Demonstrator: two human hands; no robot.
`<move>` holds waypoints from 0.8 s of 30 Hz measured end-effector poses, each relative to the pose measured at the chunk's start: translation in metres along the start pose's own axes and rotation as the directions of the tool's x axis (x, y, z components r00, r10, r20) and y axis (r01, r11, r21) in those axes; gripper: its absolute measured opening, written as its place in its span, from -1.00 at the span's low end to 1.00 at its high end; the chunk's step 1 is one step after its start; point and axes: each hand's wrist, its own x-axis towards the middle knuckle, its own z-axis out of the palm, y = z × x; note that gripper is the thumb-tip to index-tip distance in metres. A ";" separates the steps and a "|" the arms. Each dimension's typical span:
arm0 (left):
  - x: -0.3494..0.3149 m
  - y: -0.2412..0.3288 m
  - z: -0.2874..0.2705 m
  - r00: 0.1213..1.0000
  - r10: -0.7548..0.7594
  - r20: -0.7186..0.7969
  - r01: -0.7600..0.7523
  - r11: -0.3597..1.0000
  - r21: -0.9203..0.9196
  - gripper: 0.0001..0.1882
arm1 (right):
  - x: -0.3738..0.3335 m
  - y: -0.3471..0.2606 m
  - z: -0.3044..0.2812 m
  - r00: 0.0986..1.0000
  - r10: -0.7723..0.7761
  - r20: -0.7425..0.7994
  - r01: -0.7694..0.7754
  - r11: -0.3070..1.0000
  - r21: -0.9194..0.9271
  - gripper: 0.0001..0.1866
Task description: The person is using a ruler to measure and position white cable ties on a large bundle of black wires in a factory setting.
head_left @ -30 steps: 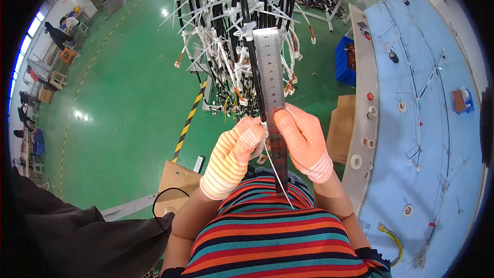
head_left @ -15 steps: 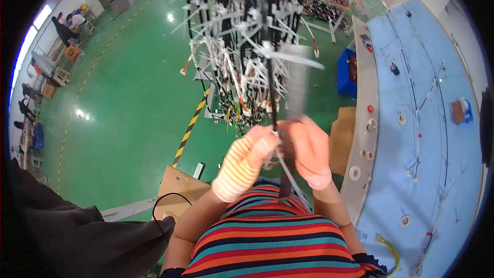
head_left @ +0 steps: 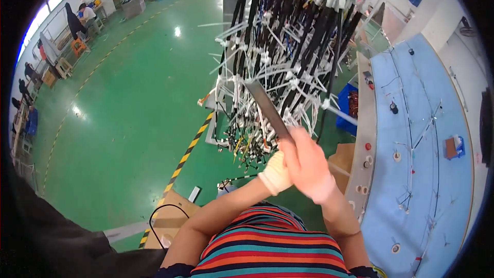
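Observation:
My right hand (head_left: 307,163), in a pinkish glove, is closed around the lower end of a flat grey metal ruler (head_left: 267,108). The ruler tilts up and to the left, in front of a thick hanging bunch of black wire harnesses (head_left: 280,46). White cable ties (head_left: 293,74) with long loose tails stick out from the harnesses. Lower down, small connectors and wire ends (head_left: 252,146) dangle in a cluster. My left hand (head_left: 277,174), in a pale striped glove, lies against and partly behind my right one. Its fingers are hidden.
A blue sloping board (head_left: 427,175) with wires and tape rolls stands at the right, a grey ledge (head_left: 366,139) along its near side. Behind the bunch is a blue bin (head_left: 347,108). Cardboard (head_left: 177,216) lies at lower left, by yellow-black floor tape (head_left: 188,157). People sit far left.
The ruler has swung from near upright to leaning left. My left hand has moved right, behind my right one. The harness bunch now appears further right in view.

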 end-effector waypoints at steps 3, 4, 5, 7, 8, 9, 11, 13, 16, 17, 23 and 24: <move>0.019 0.061 -0.060 0.998 0.059 -0.001 -0.036 0.635 0.771 -0.76 | 0.039 0.025 0.009 0.987 0.021 -0.160 -0.053 0.979 -0.197 -0.77; 0.025 0.046 -0.082 0.936 0.308 -0.170 -0.118 0.731 0.672 -0.73 | 0.042 0.029 0.006 0.972 0.144 -0.186 -0.178 0.967 -0.183 -0.76; 0.040 0.055 -0.100 0.881 0.403 -0.248 -0.090 0.657 0.749 -0.70 | 0.044 0.026 0.003 0.945 0.263 -0.196 -0.296 0.941 -0.163 -0.75; 0.072 0.077 -0.102 0.903 0.266 -0.338 0.068 0.688 0.723 -0.65 | 0.045 0.039 0.000 0.955 0.105 -0.278 -0.171 0.959 -0.227 -0.77; 0.088 0.085 -0.103 0.896 0.373 -0.242 -0.029 0.591 0.806 -0.63 | 0.047 0.033 -0.003 0.953 0.074 -0.294 -0.146 0.962 -0.232 -0.78; 0.104 0.080 -0.105 0.852 0.480 -0.210 -0.152 0.611 0.777 -0.63 | 0.048 0.032 -0.002 0.952 0.049 -0.302 -0.115 0.972 -0.204 -0.79; 0.122 0.071 -0.111 0.797 0.578 -0.177 -0.175 0.500 0.848 -0.68 | 0.045 0.021 0.000 0.955 0.186 -0.232 -0.217 0.970 -0.113 -0.77; 0.118 0.055 -0.113 0.883 0.352 -0.311 -0.091 0.777 0.622 -0.77 | 0.038 0.024 0.007 0.966 0.097 -0.240 -0.149 0.967 -0.209 -0.74; 0.087 0.058 -0.108 0.978 0.090 -0.188 -0.001 0.905 0.425 -0.84 | 0.020 0.025 0.012 0.946 0.064 -0.319 -0.108 0.986 -0.124 -0.65; 0.071 0.082 -0.107 0.996 -0.019 -0.092 0.055 0.912 0.406 -0.83 | 0.010 0.022 0.010 0.950 0.089 -0.299 -0.136 0.981 -0.139 -0.65; 0.015 0.164 -0.121 0.976 -0.133 -0.173 0.129 0.991 -0.035 -0.69 | 0.004 -0.028 0.004 0.967 -0.200 -0.158 0.150 0.948 -0.281 -0.56; 0.014 0.169 -0.123 0.973 -0.111 -0.200 0.110 0.994 -0.018 -0.69 | 0.009 -0.036 0.003 0.973 -0.204 -0.111 0.170 0.951 -0.258 -0.52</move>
